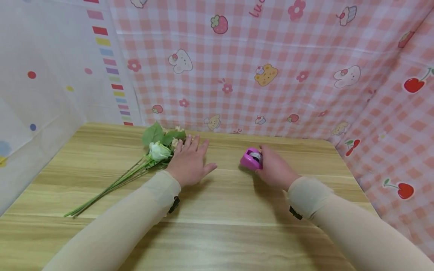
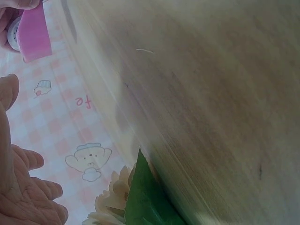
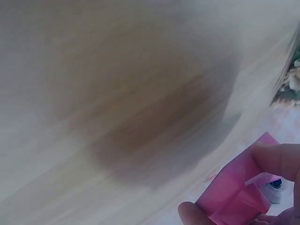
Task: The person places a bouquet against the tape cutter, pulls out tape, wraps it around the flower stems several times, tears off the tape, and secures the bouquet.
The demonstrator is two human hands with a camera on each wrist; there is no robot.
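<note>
My right hand (image 1: 276,167) grips a pink tape dispenser (image 1: 250,161) above the right half of the table; a pale roll sits inside its body. In the right wrist view, thumb and fingers hold the dispenser (image 3: 232,180) from its two sides. My left hand (image 1: 189,165) is spread with straight fingers, its fingertips at the right side of a small bunch of flowers. That bunch has a white rose (image 1: 159,151), green leaves (image 1: 153,134) and long stems (image 1: 110,188) lying toward the front left. Cream blossoms (image 2: 112,197) and a leaf (image 2: 147,199) show beside the left hand in its wrist view.
The wooden table (image 1: 217,241) ends at the back against a pink checked cloth (image 1: 210,75) with cartoon prints. A white dotted cloth (image 1: 40,105) hangs along the left, and more checked cloth with cherries (image 1: 405,191) borders the right side.
</note>
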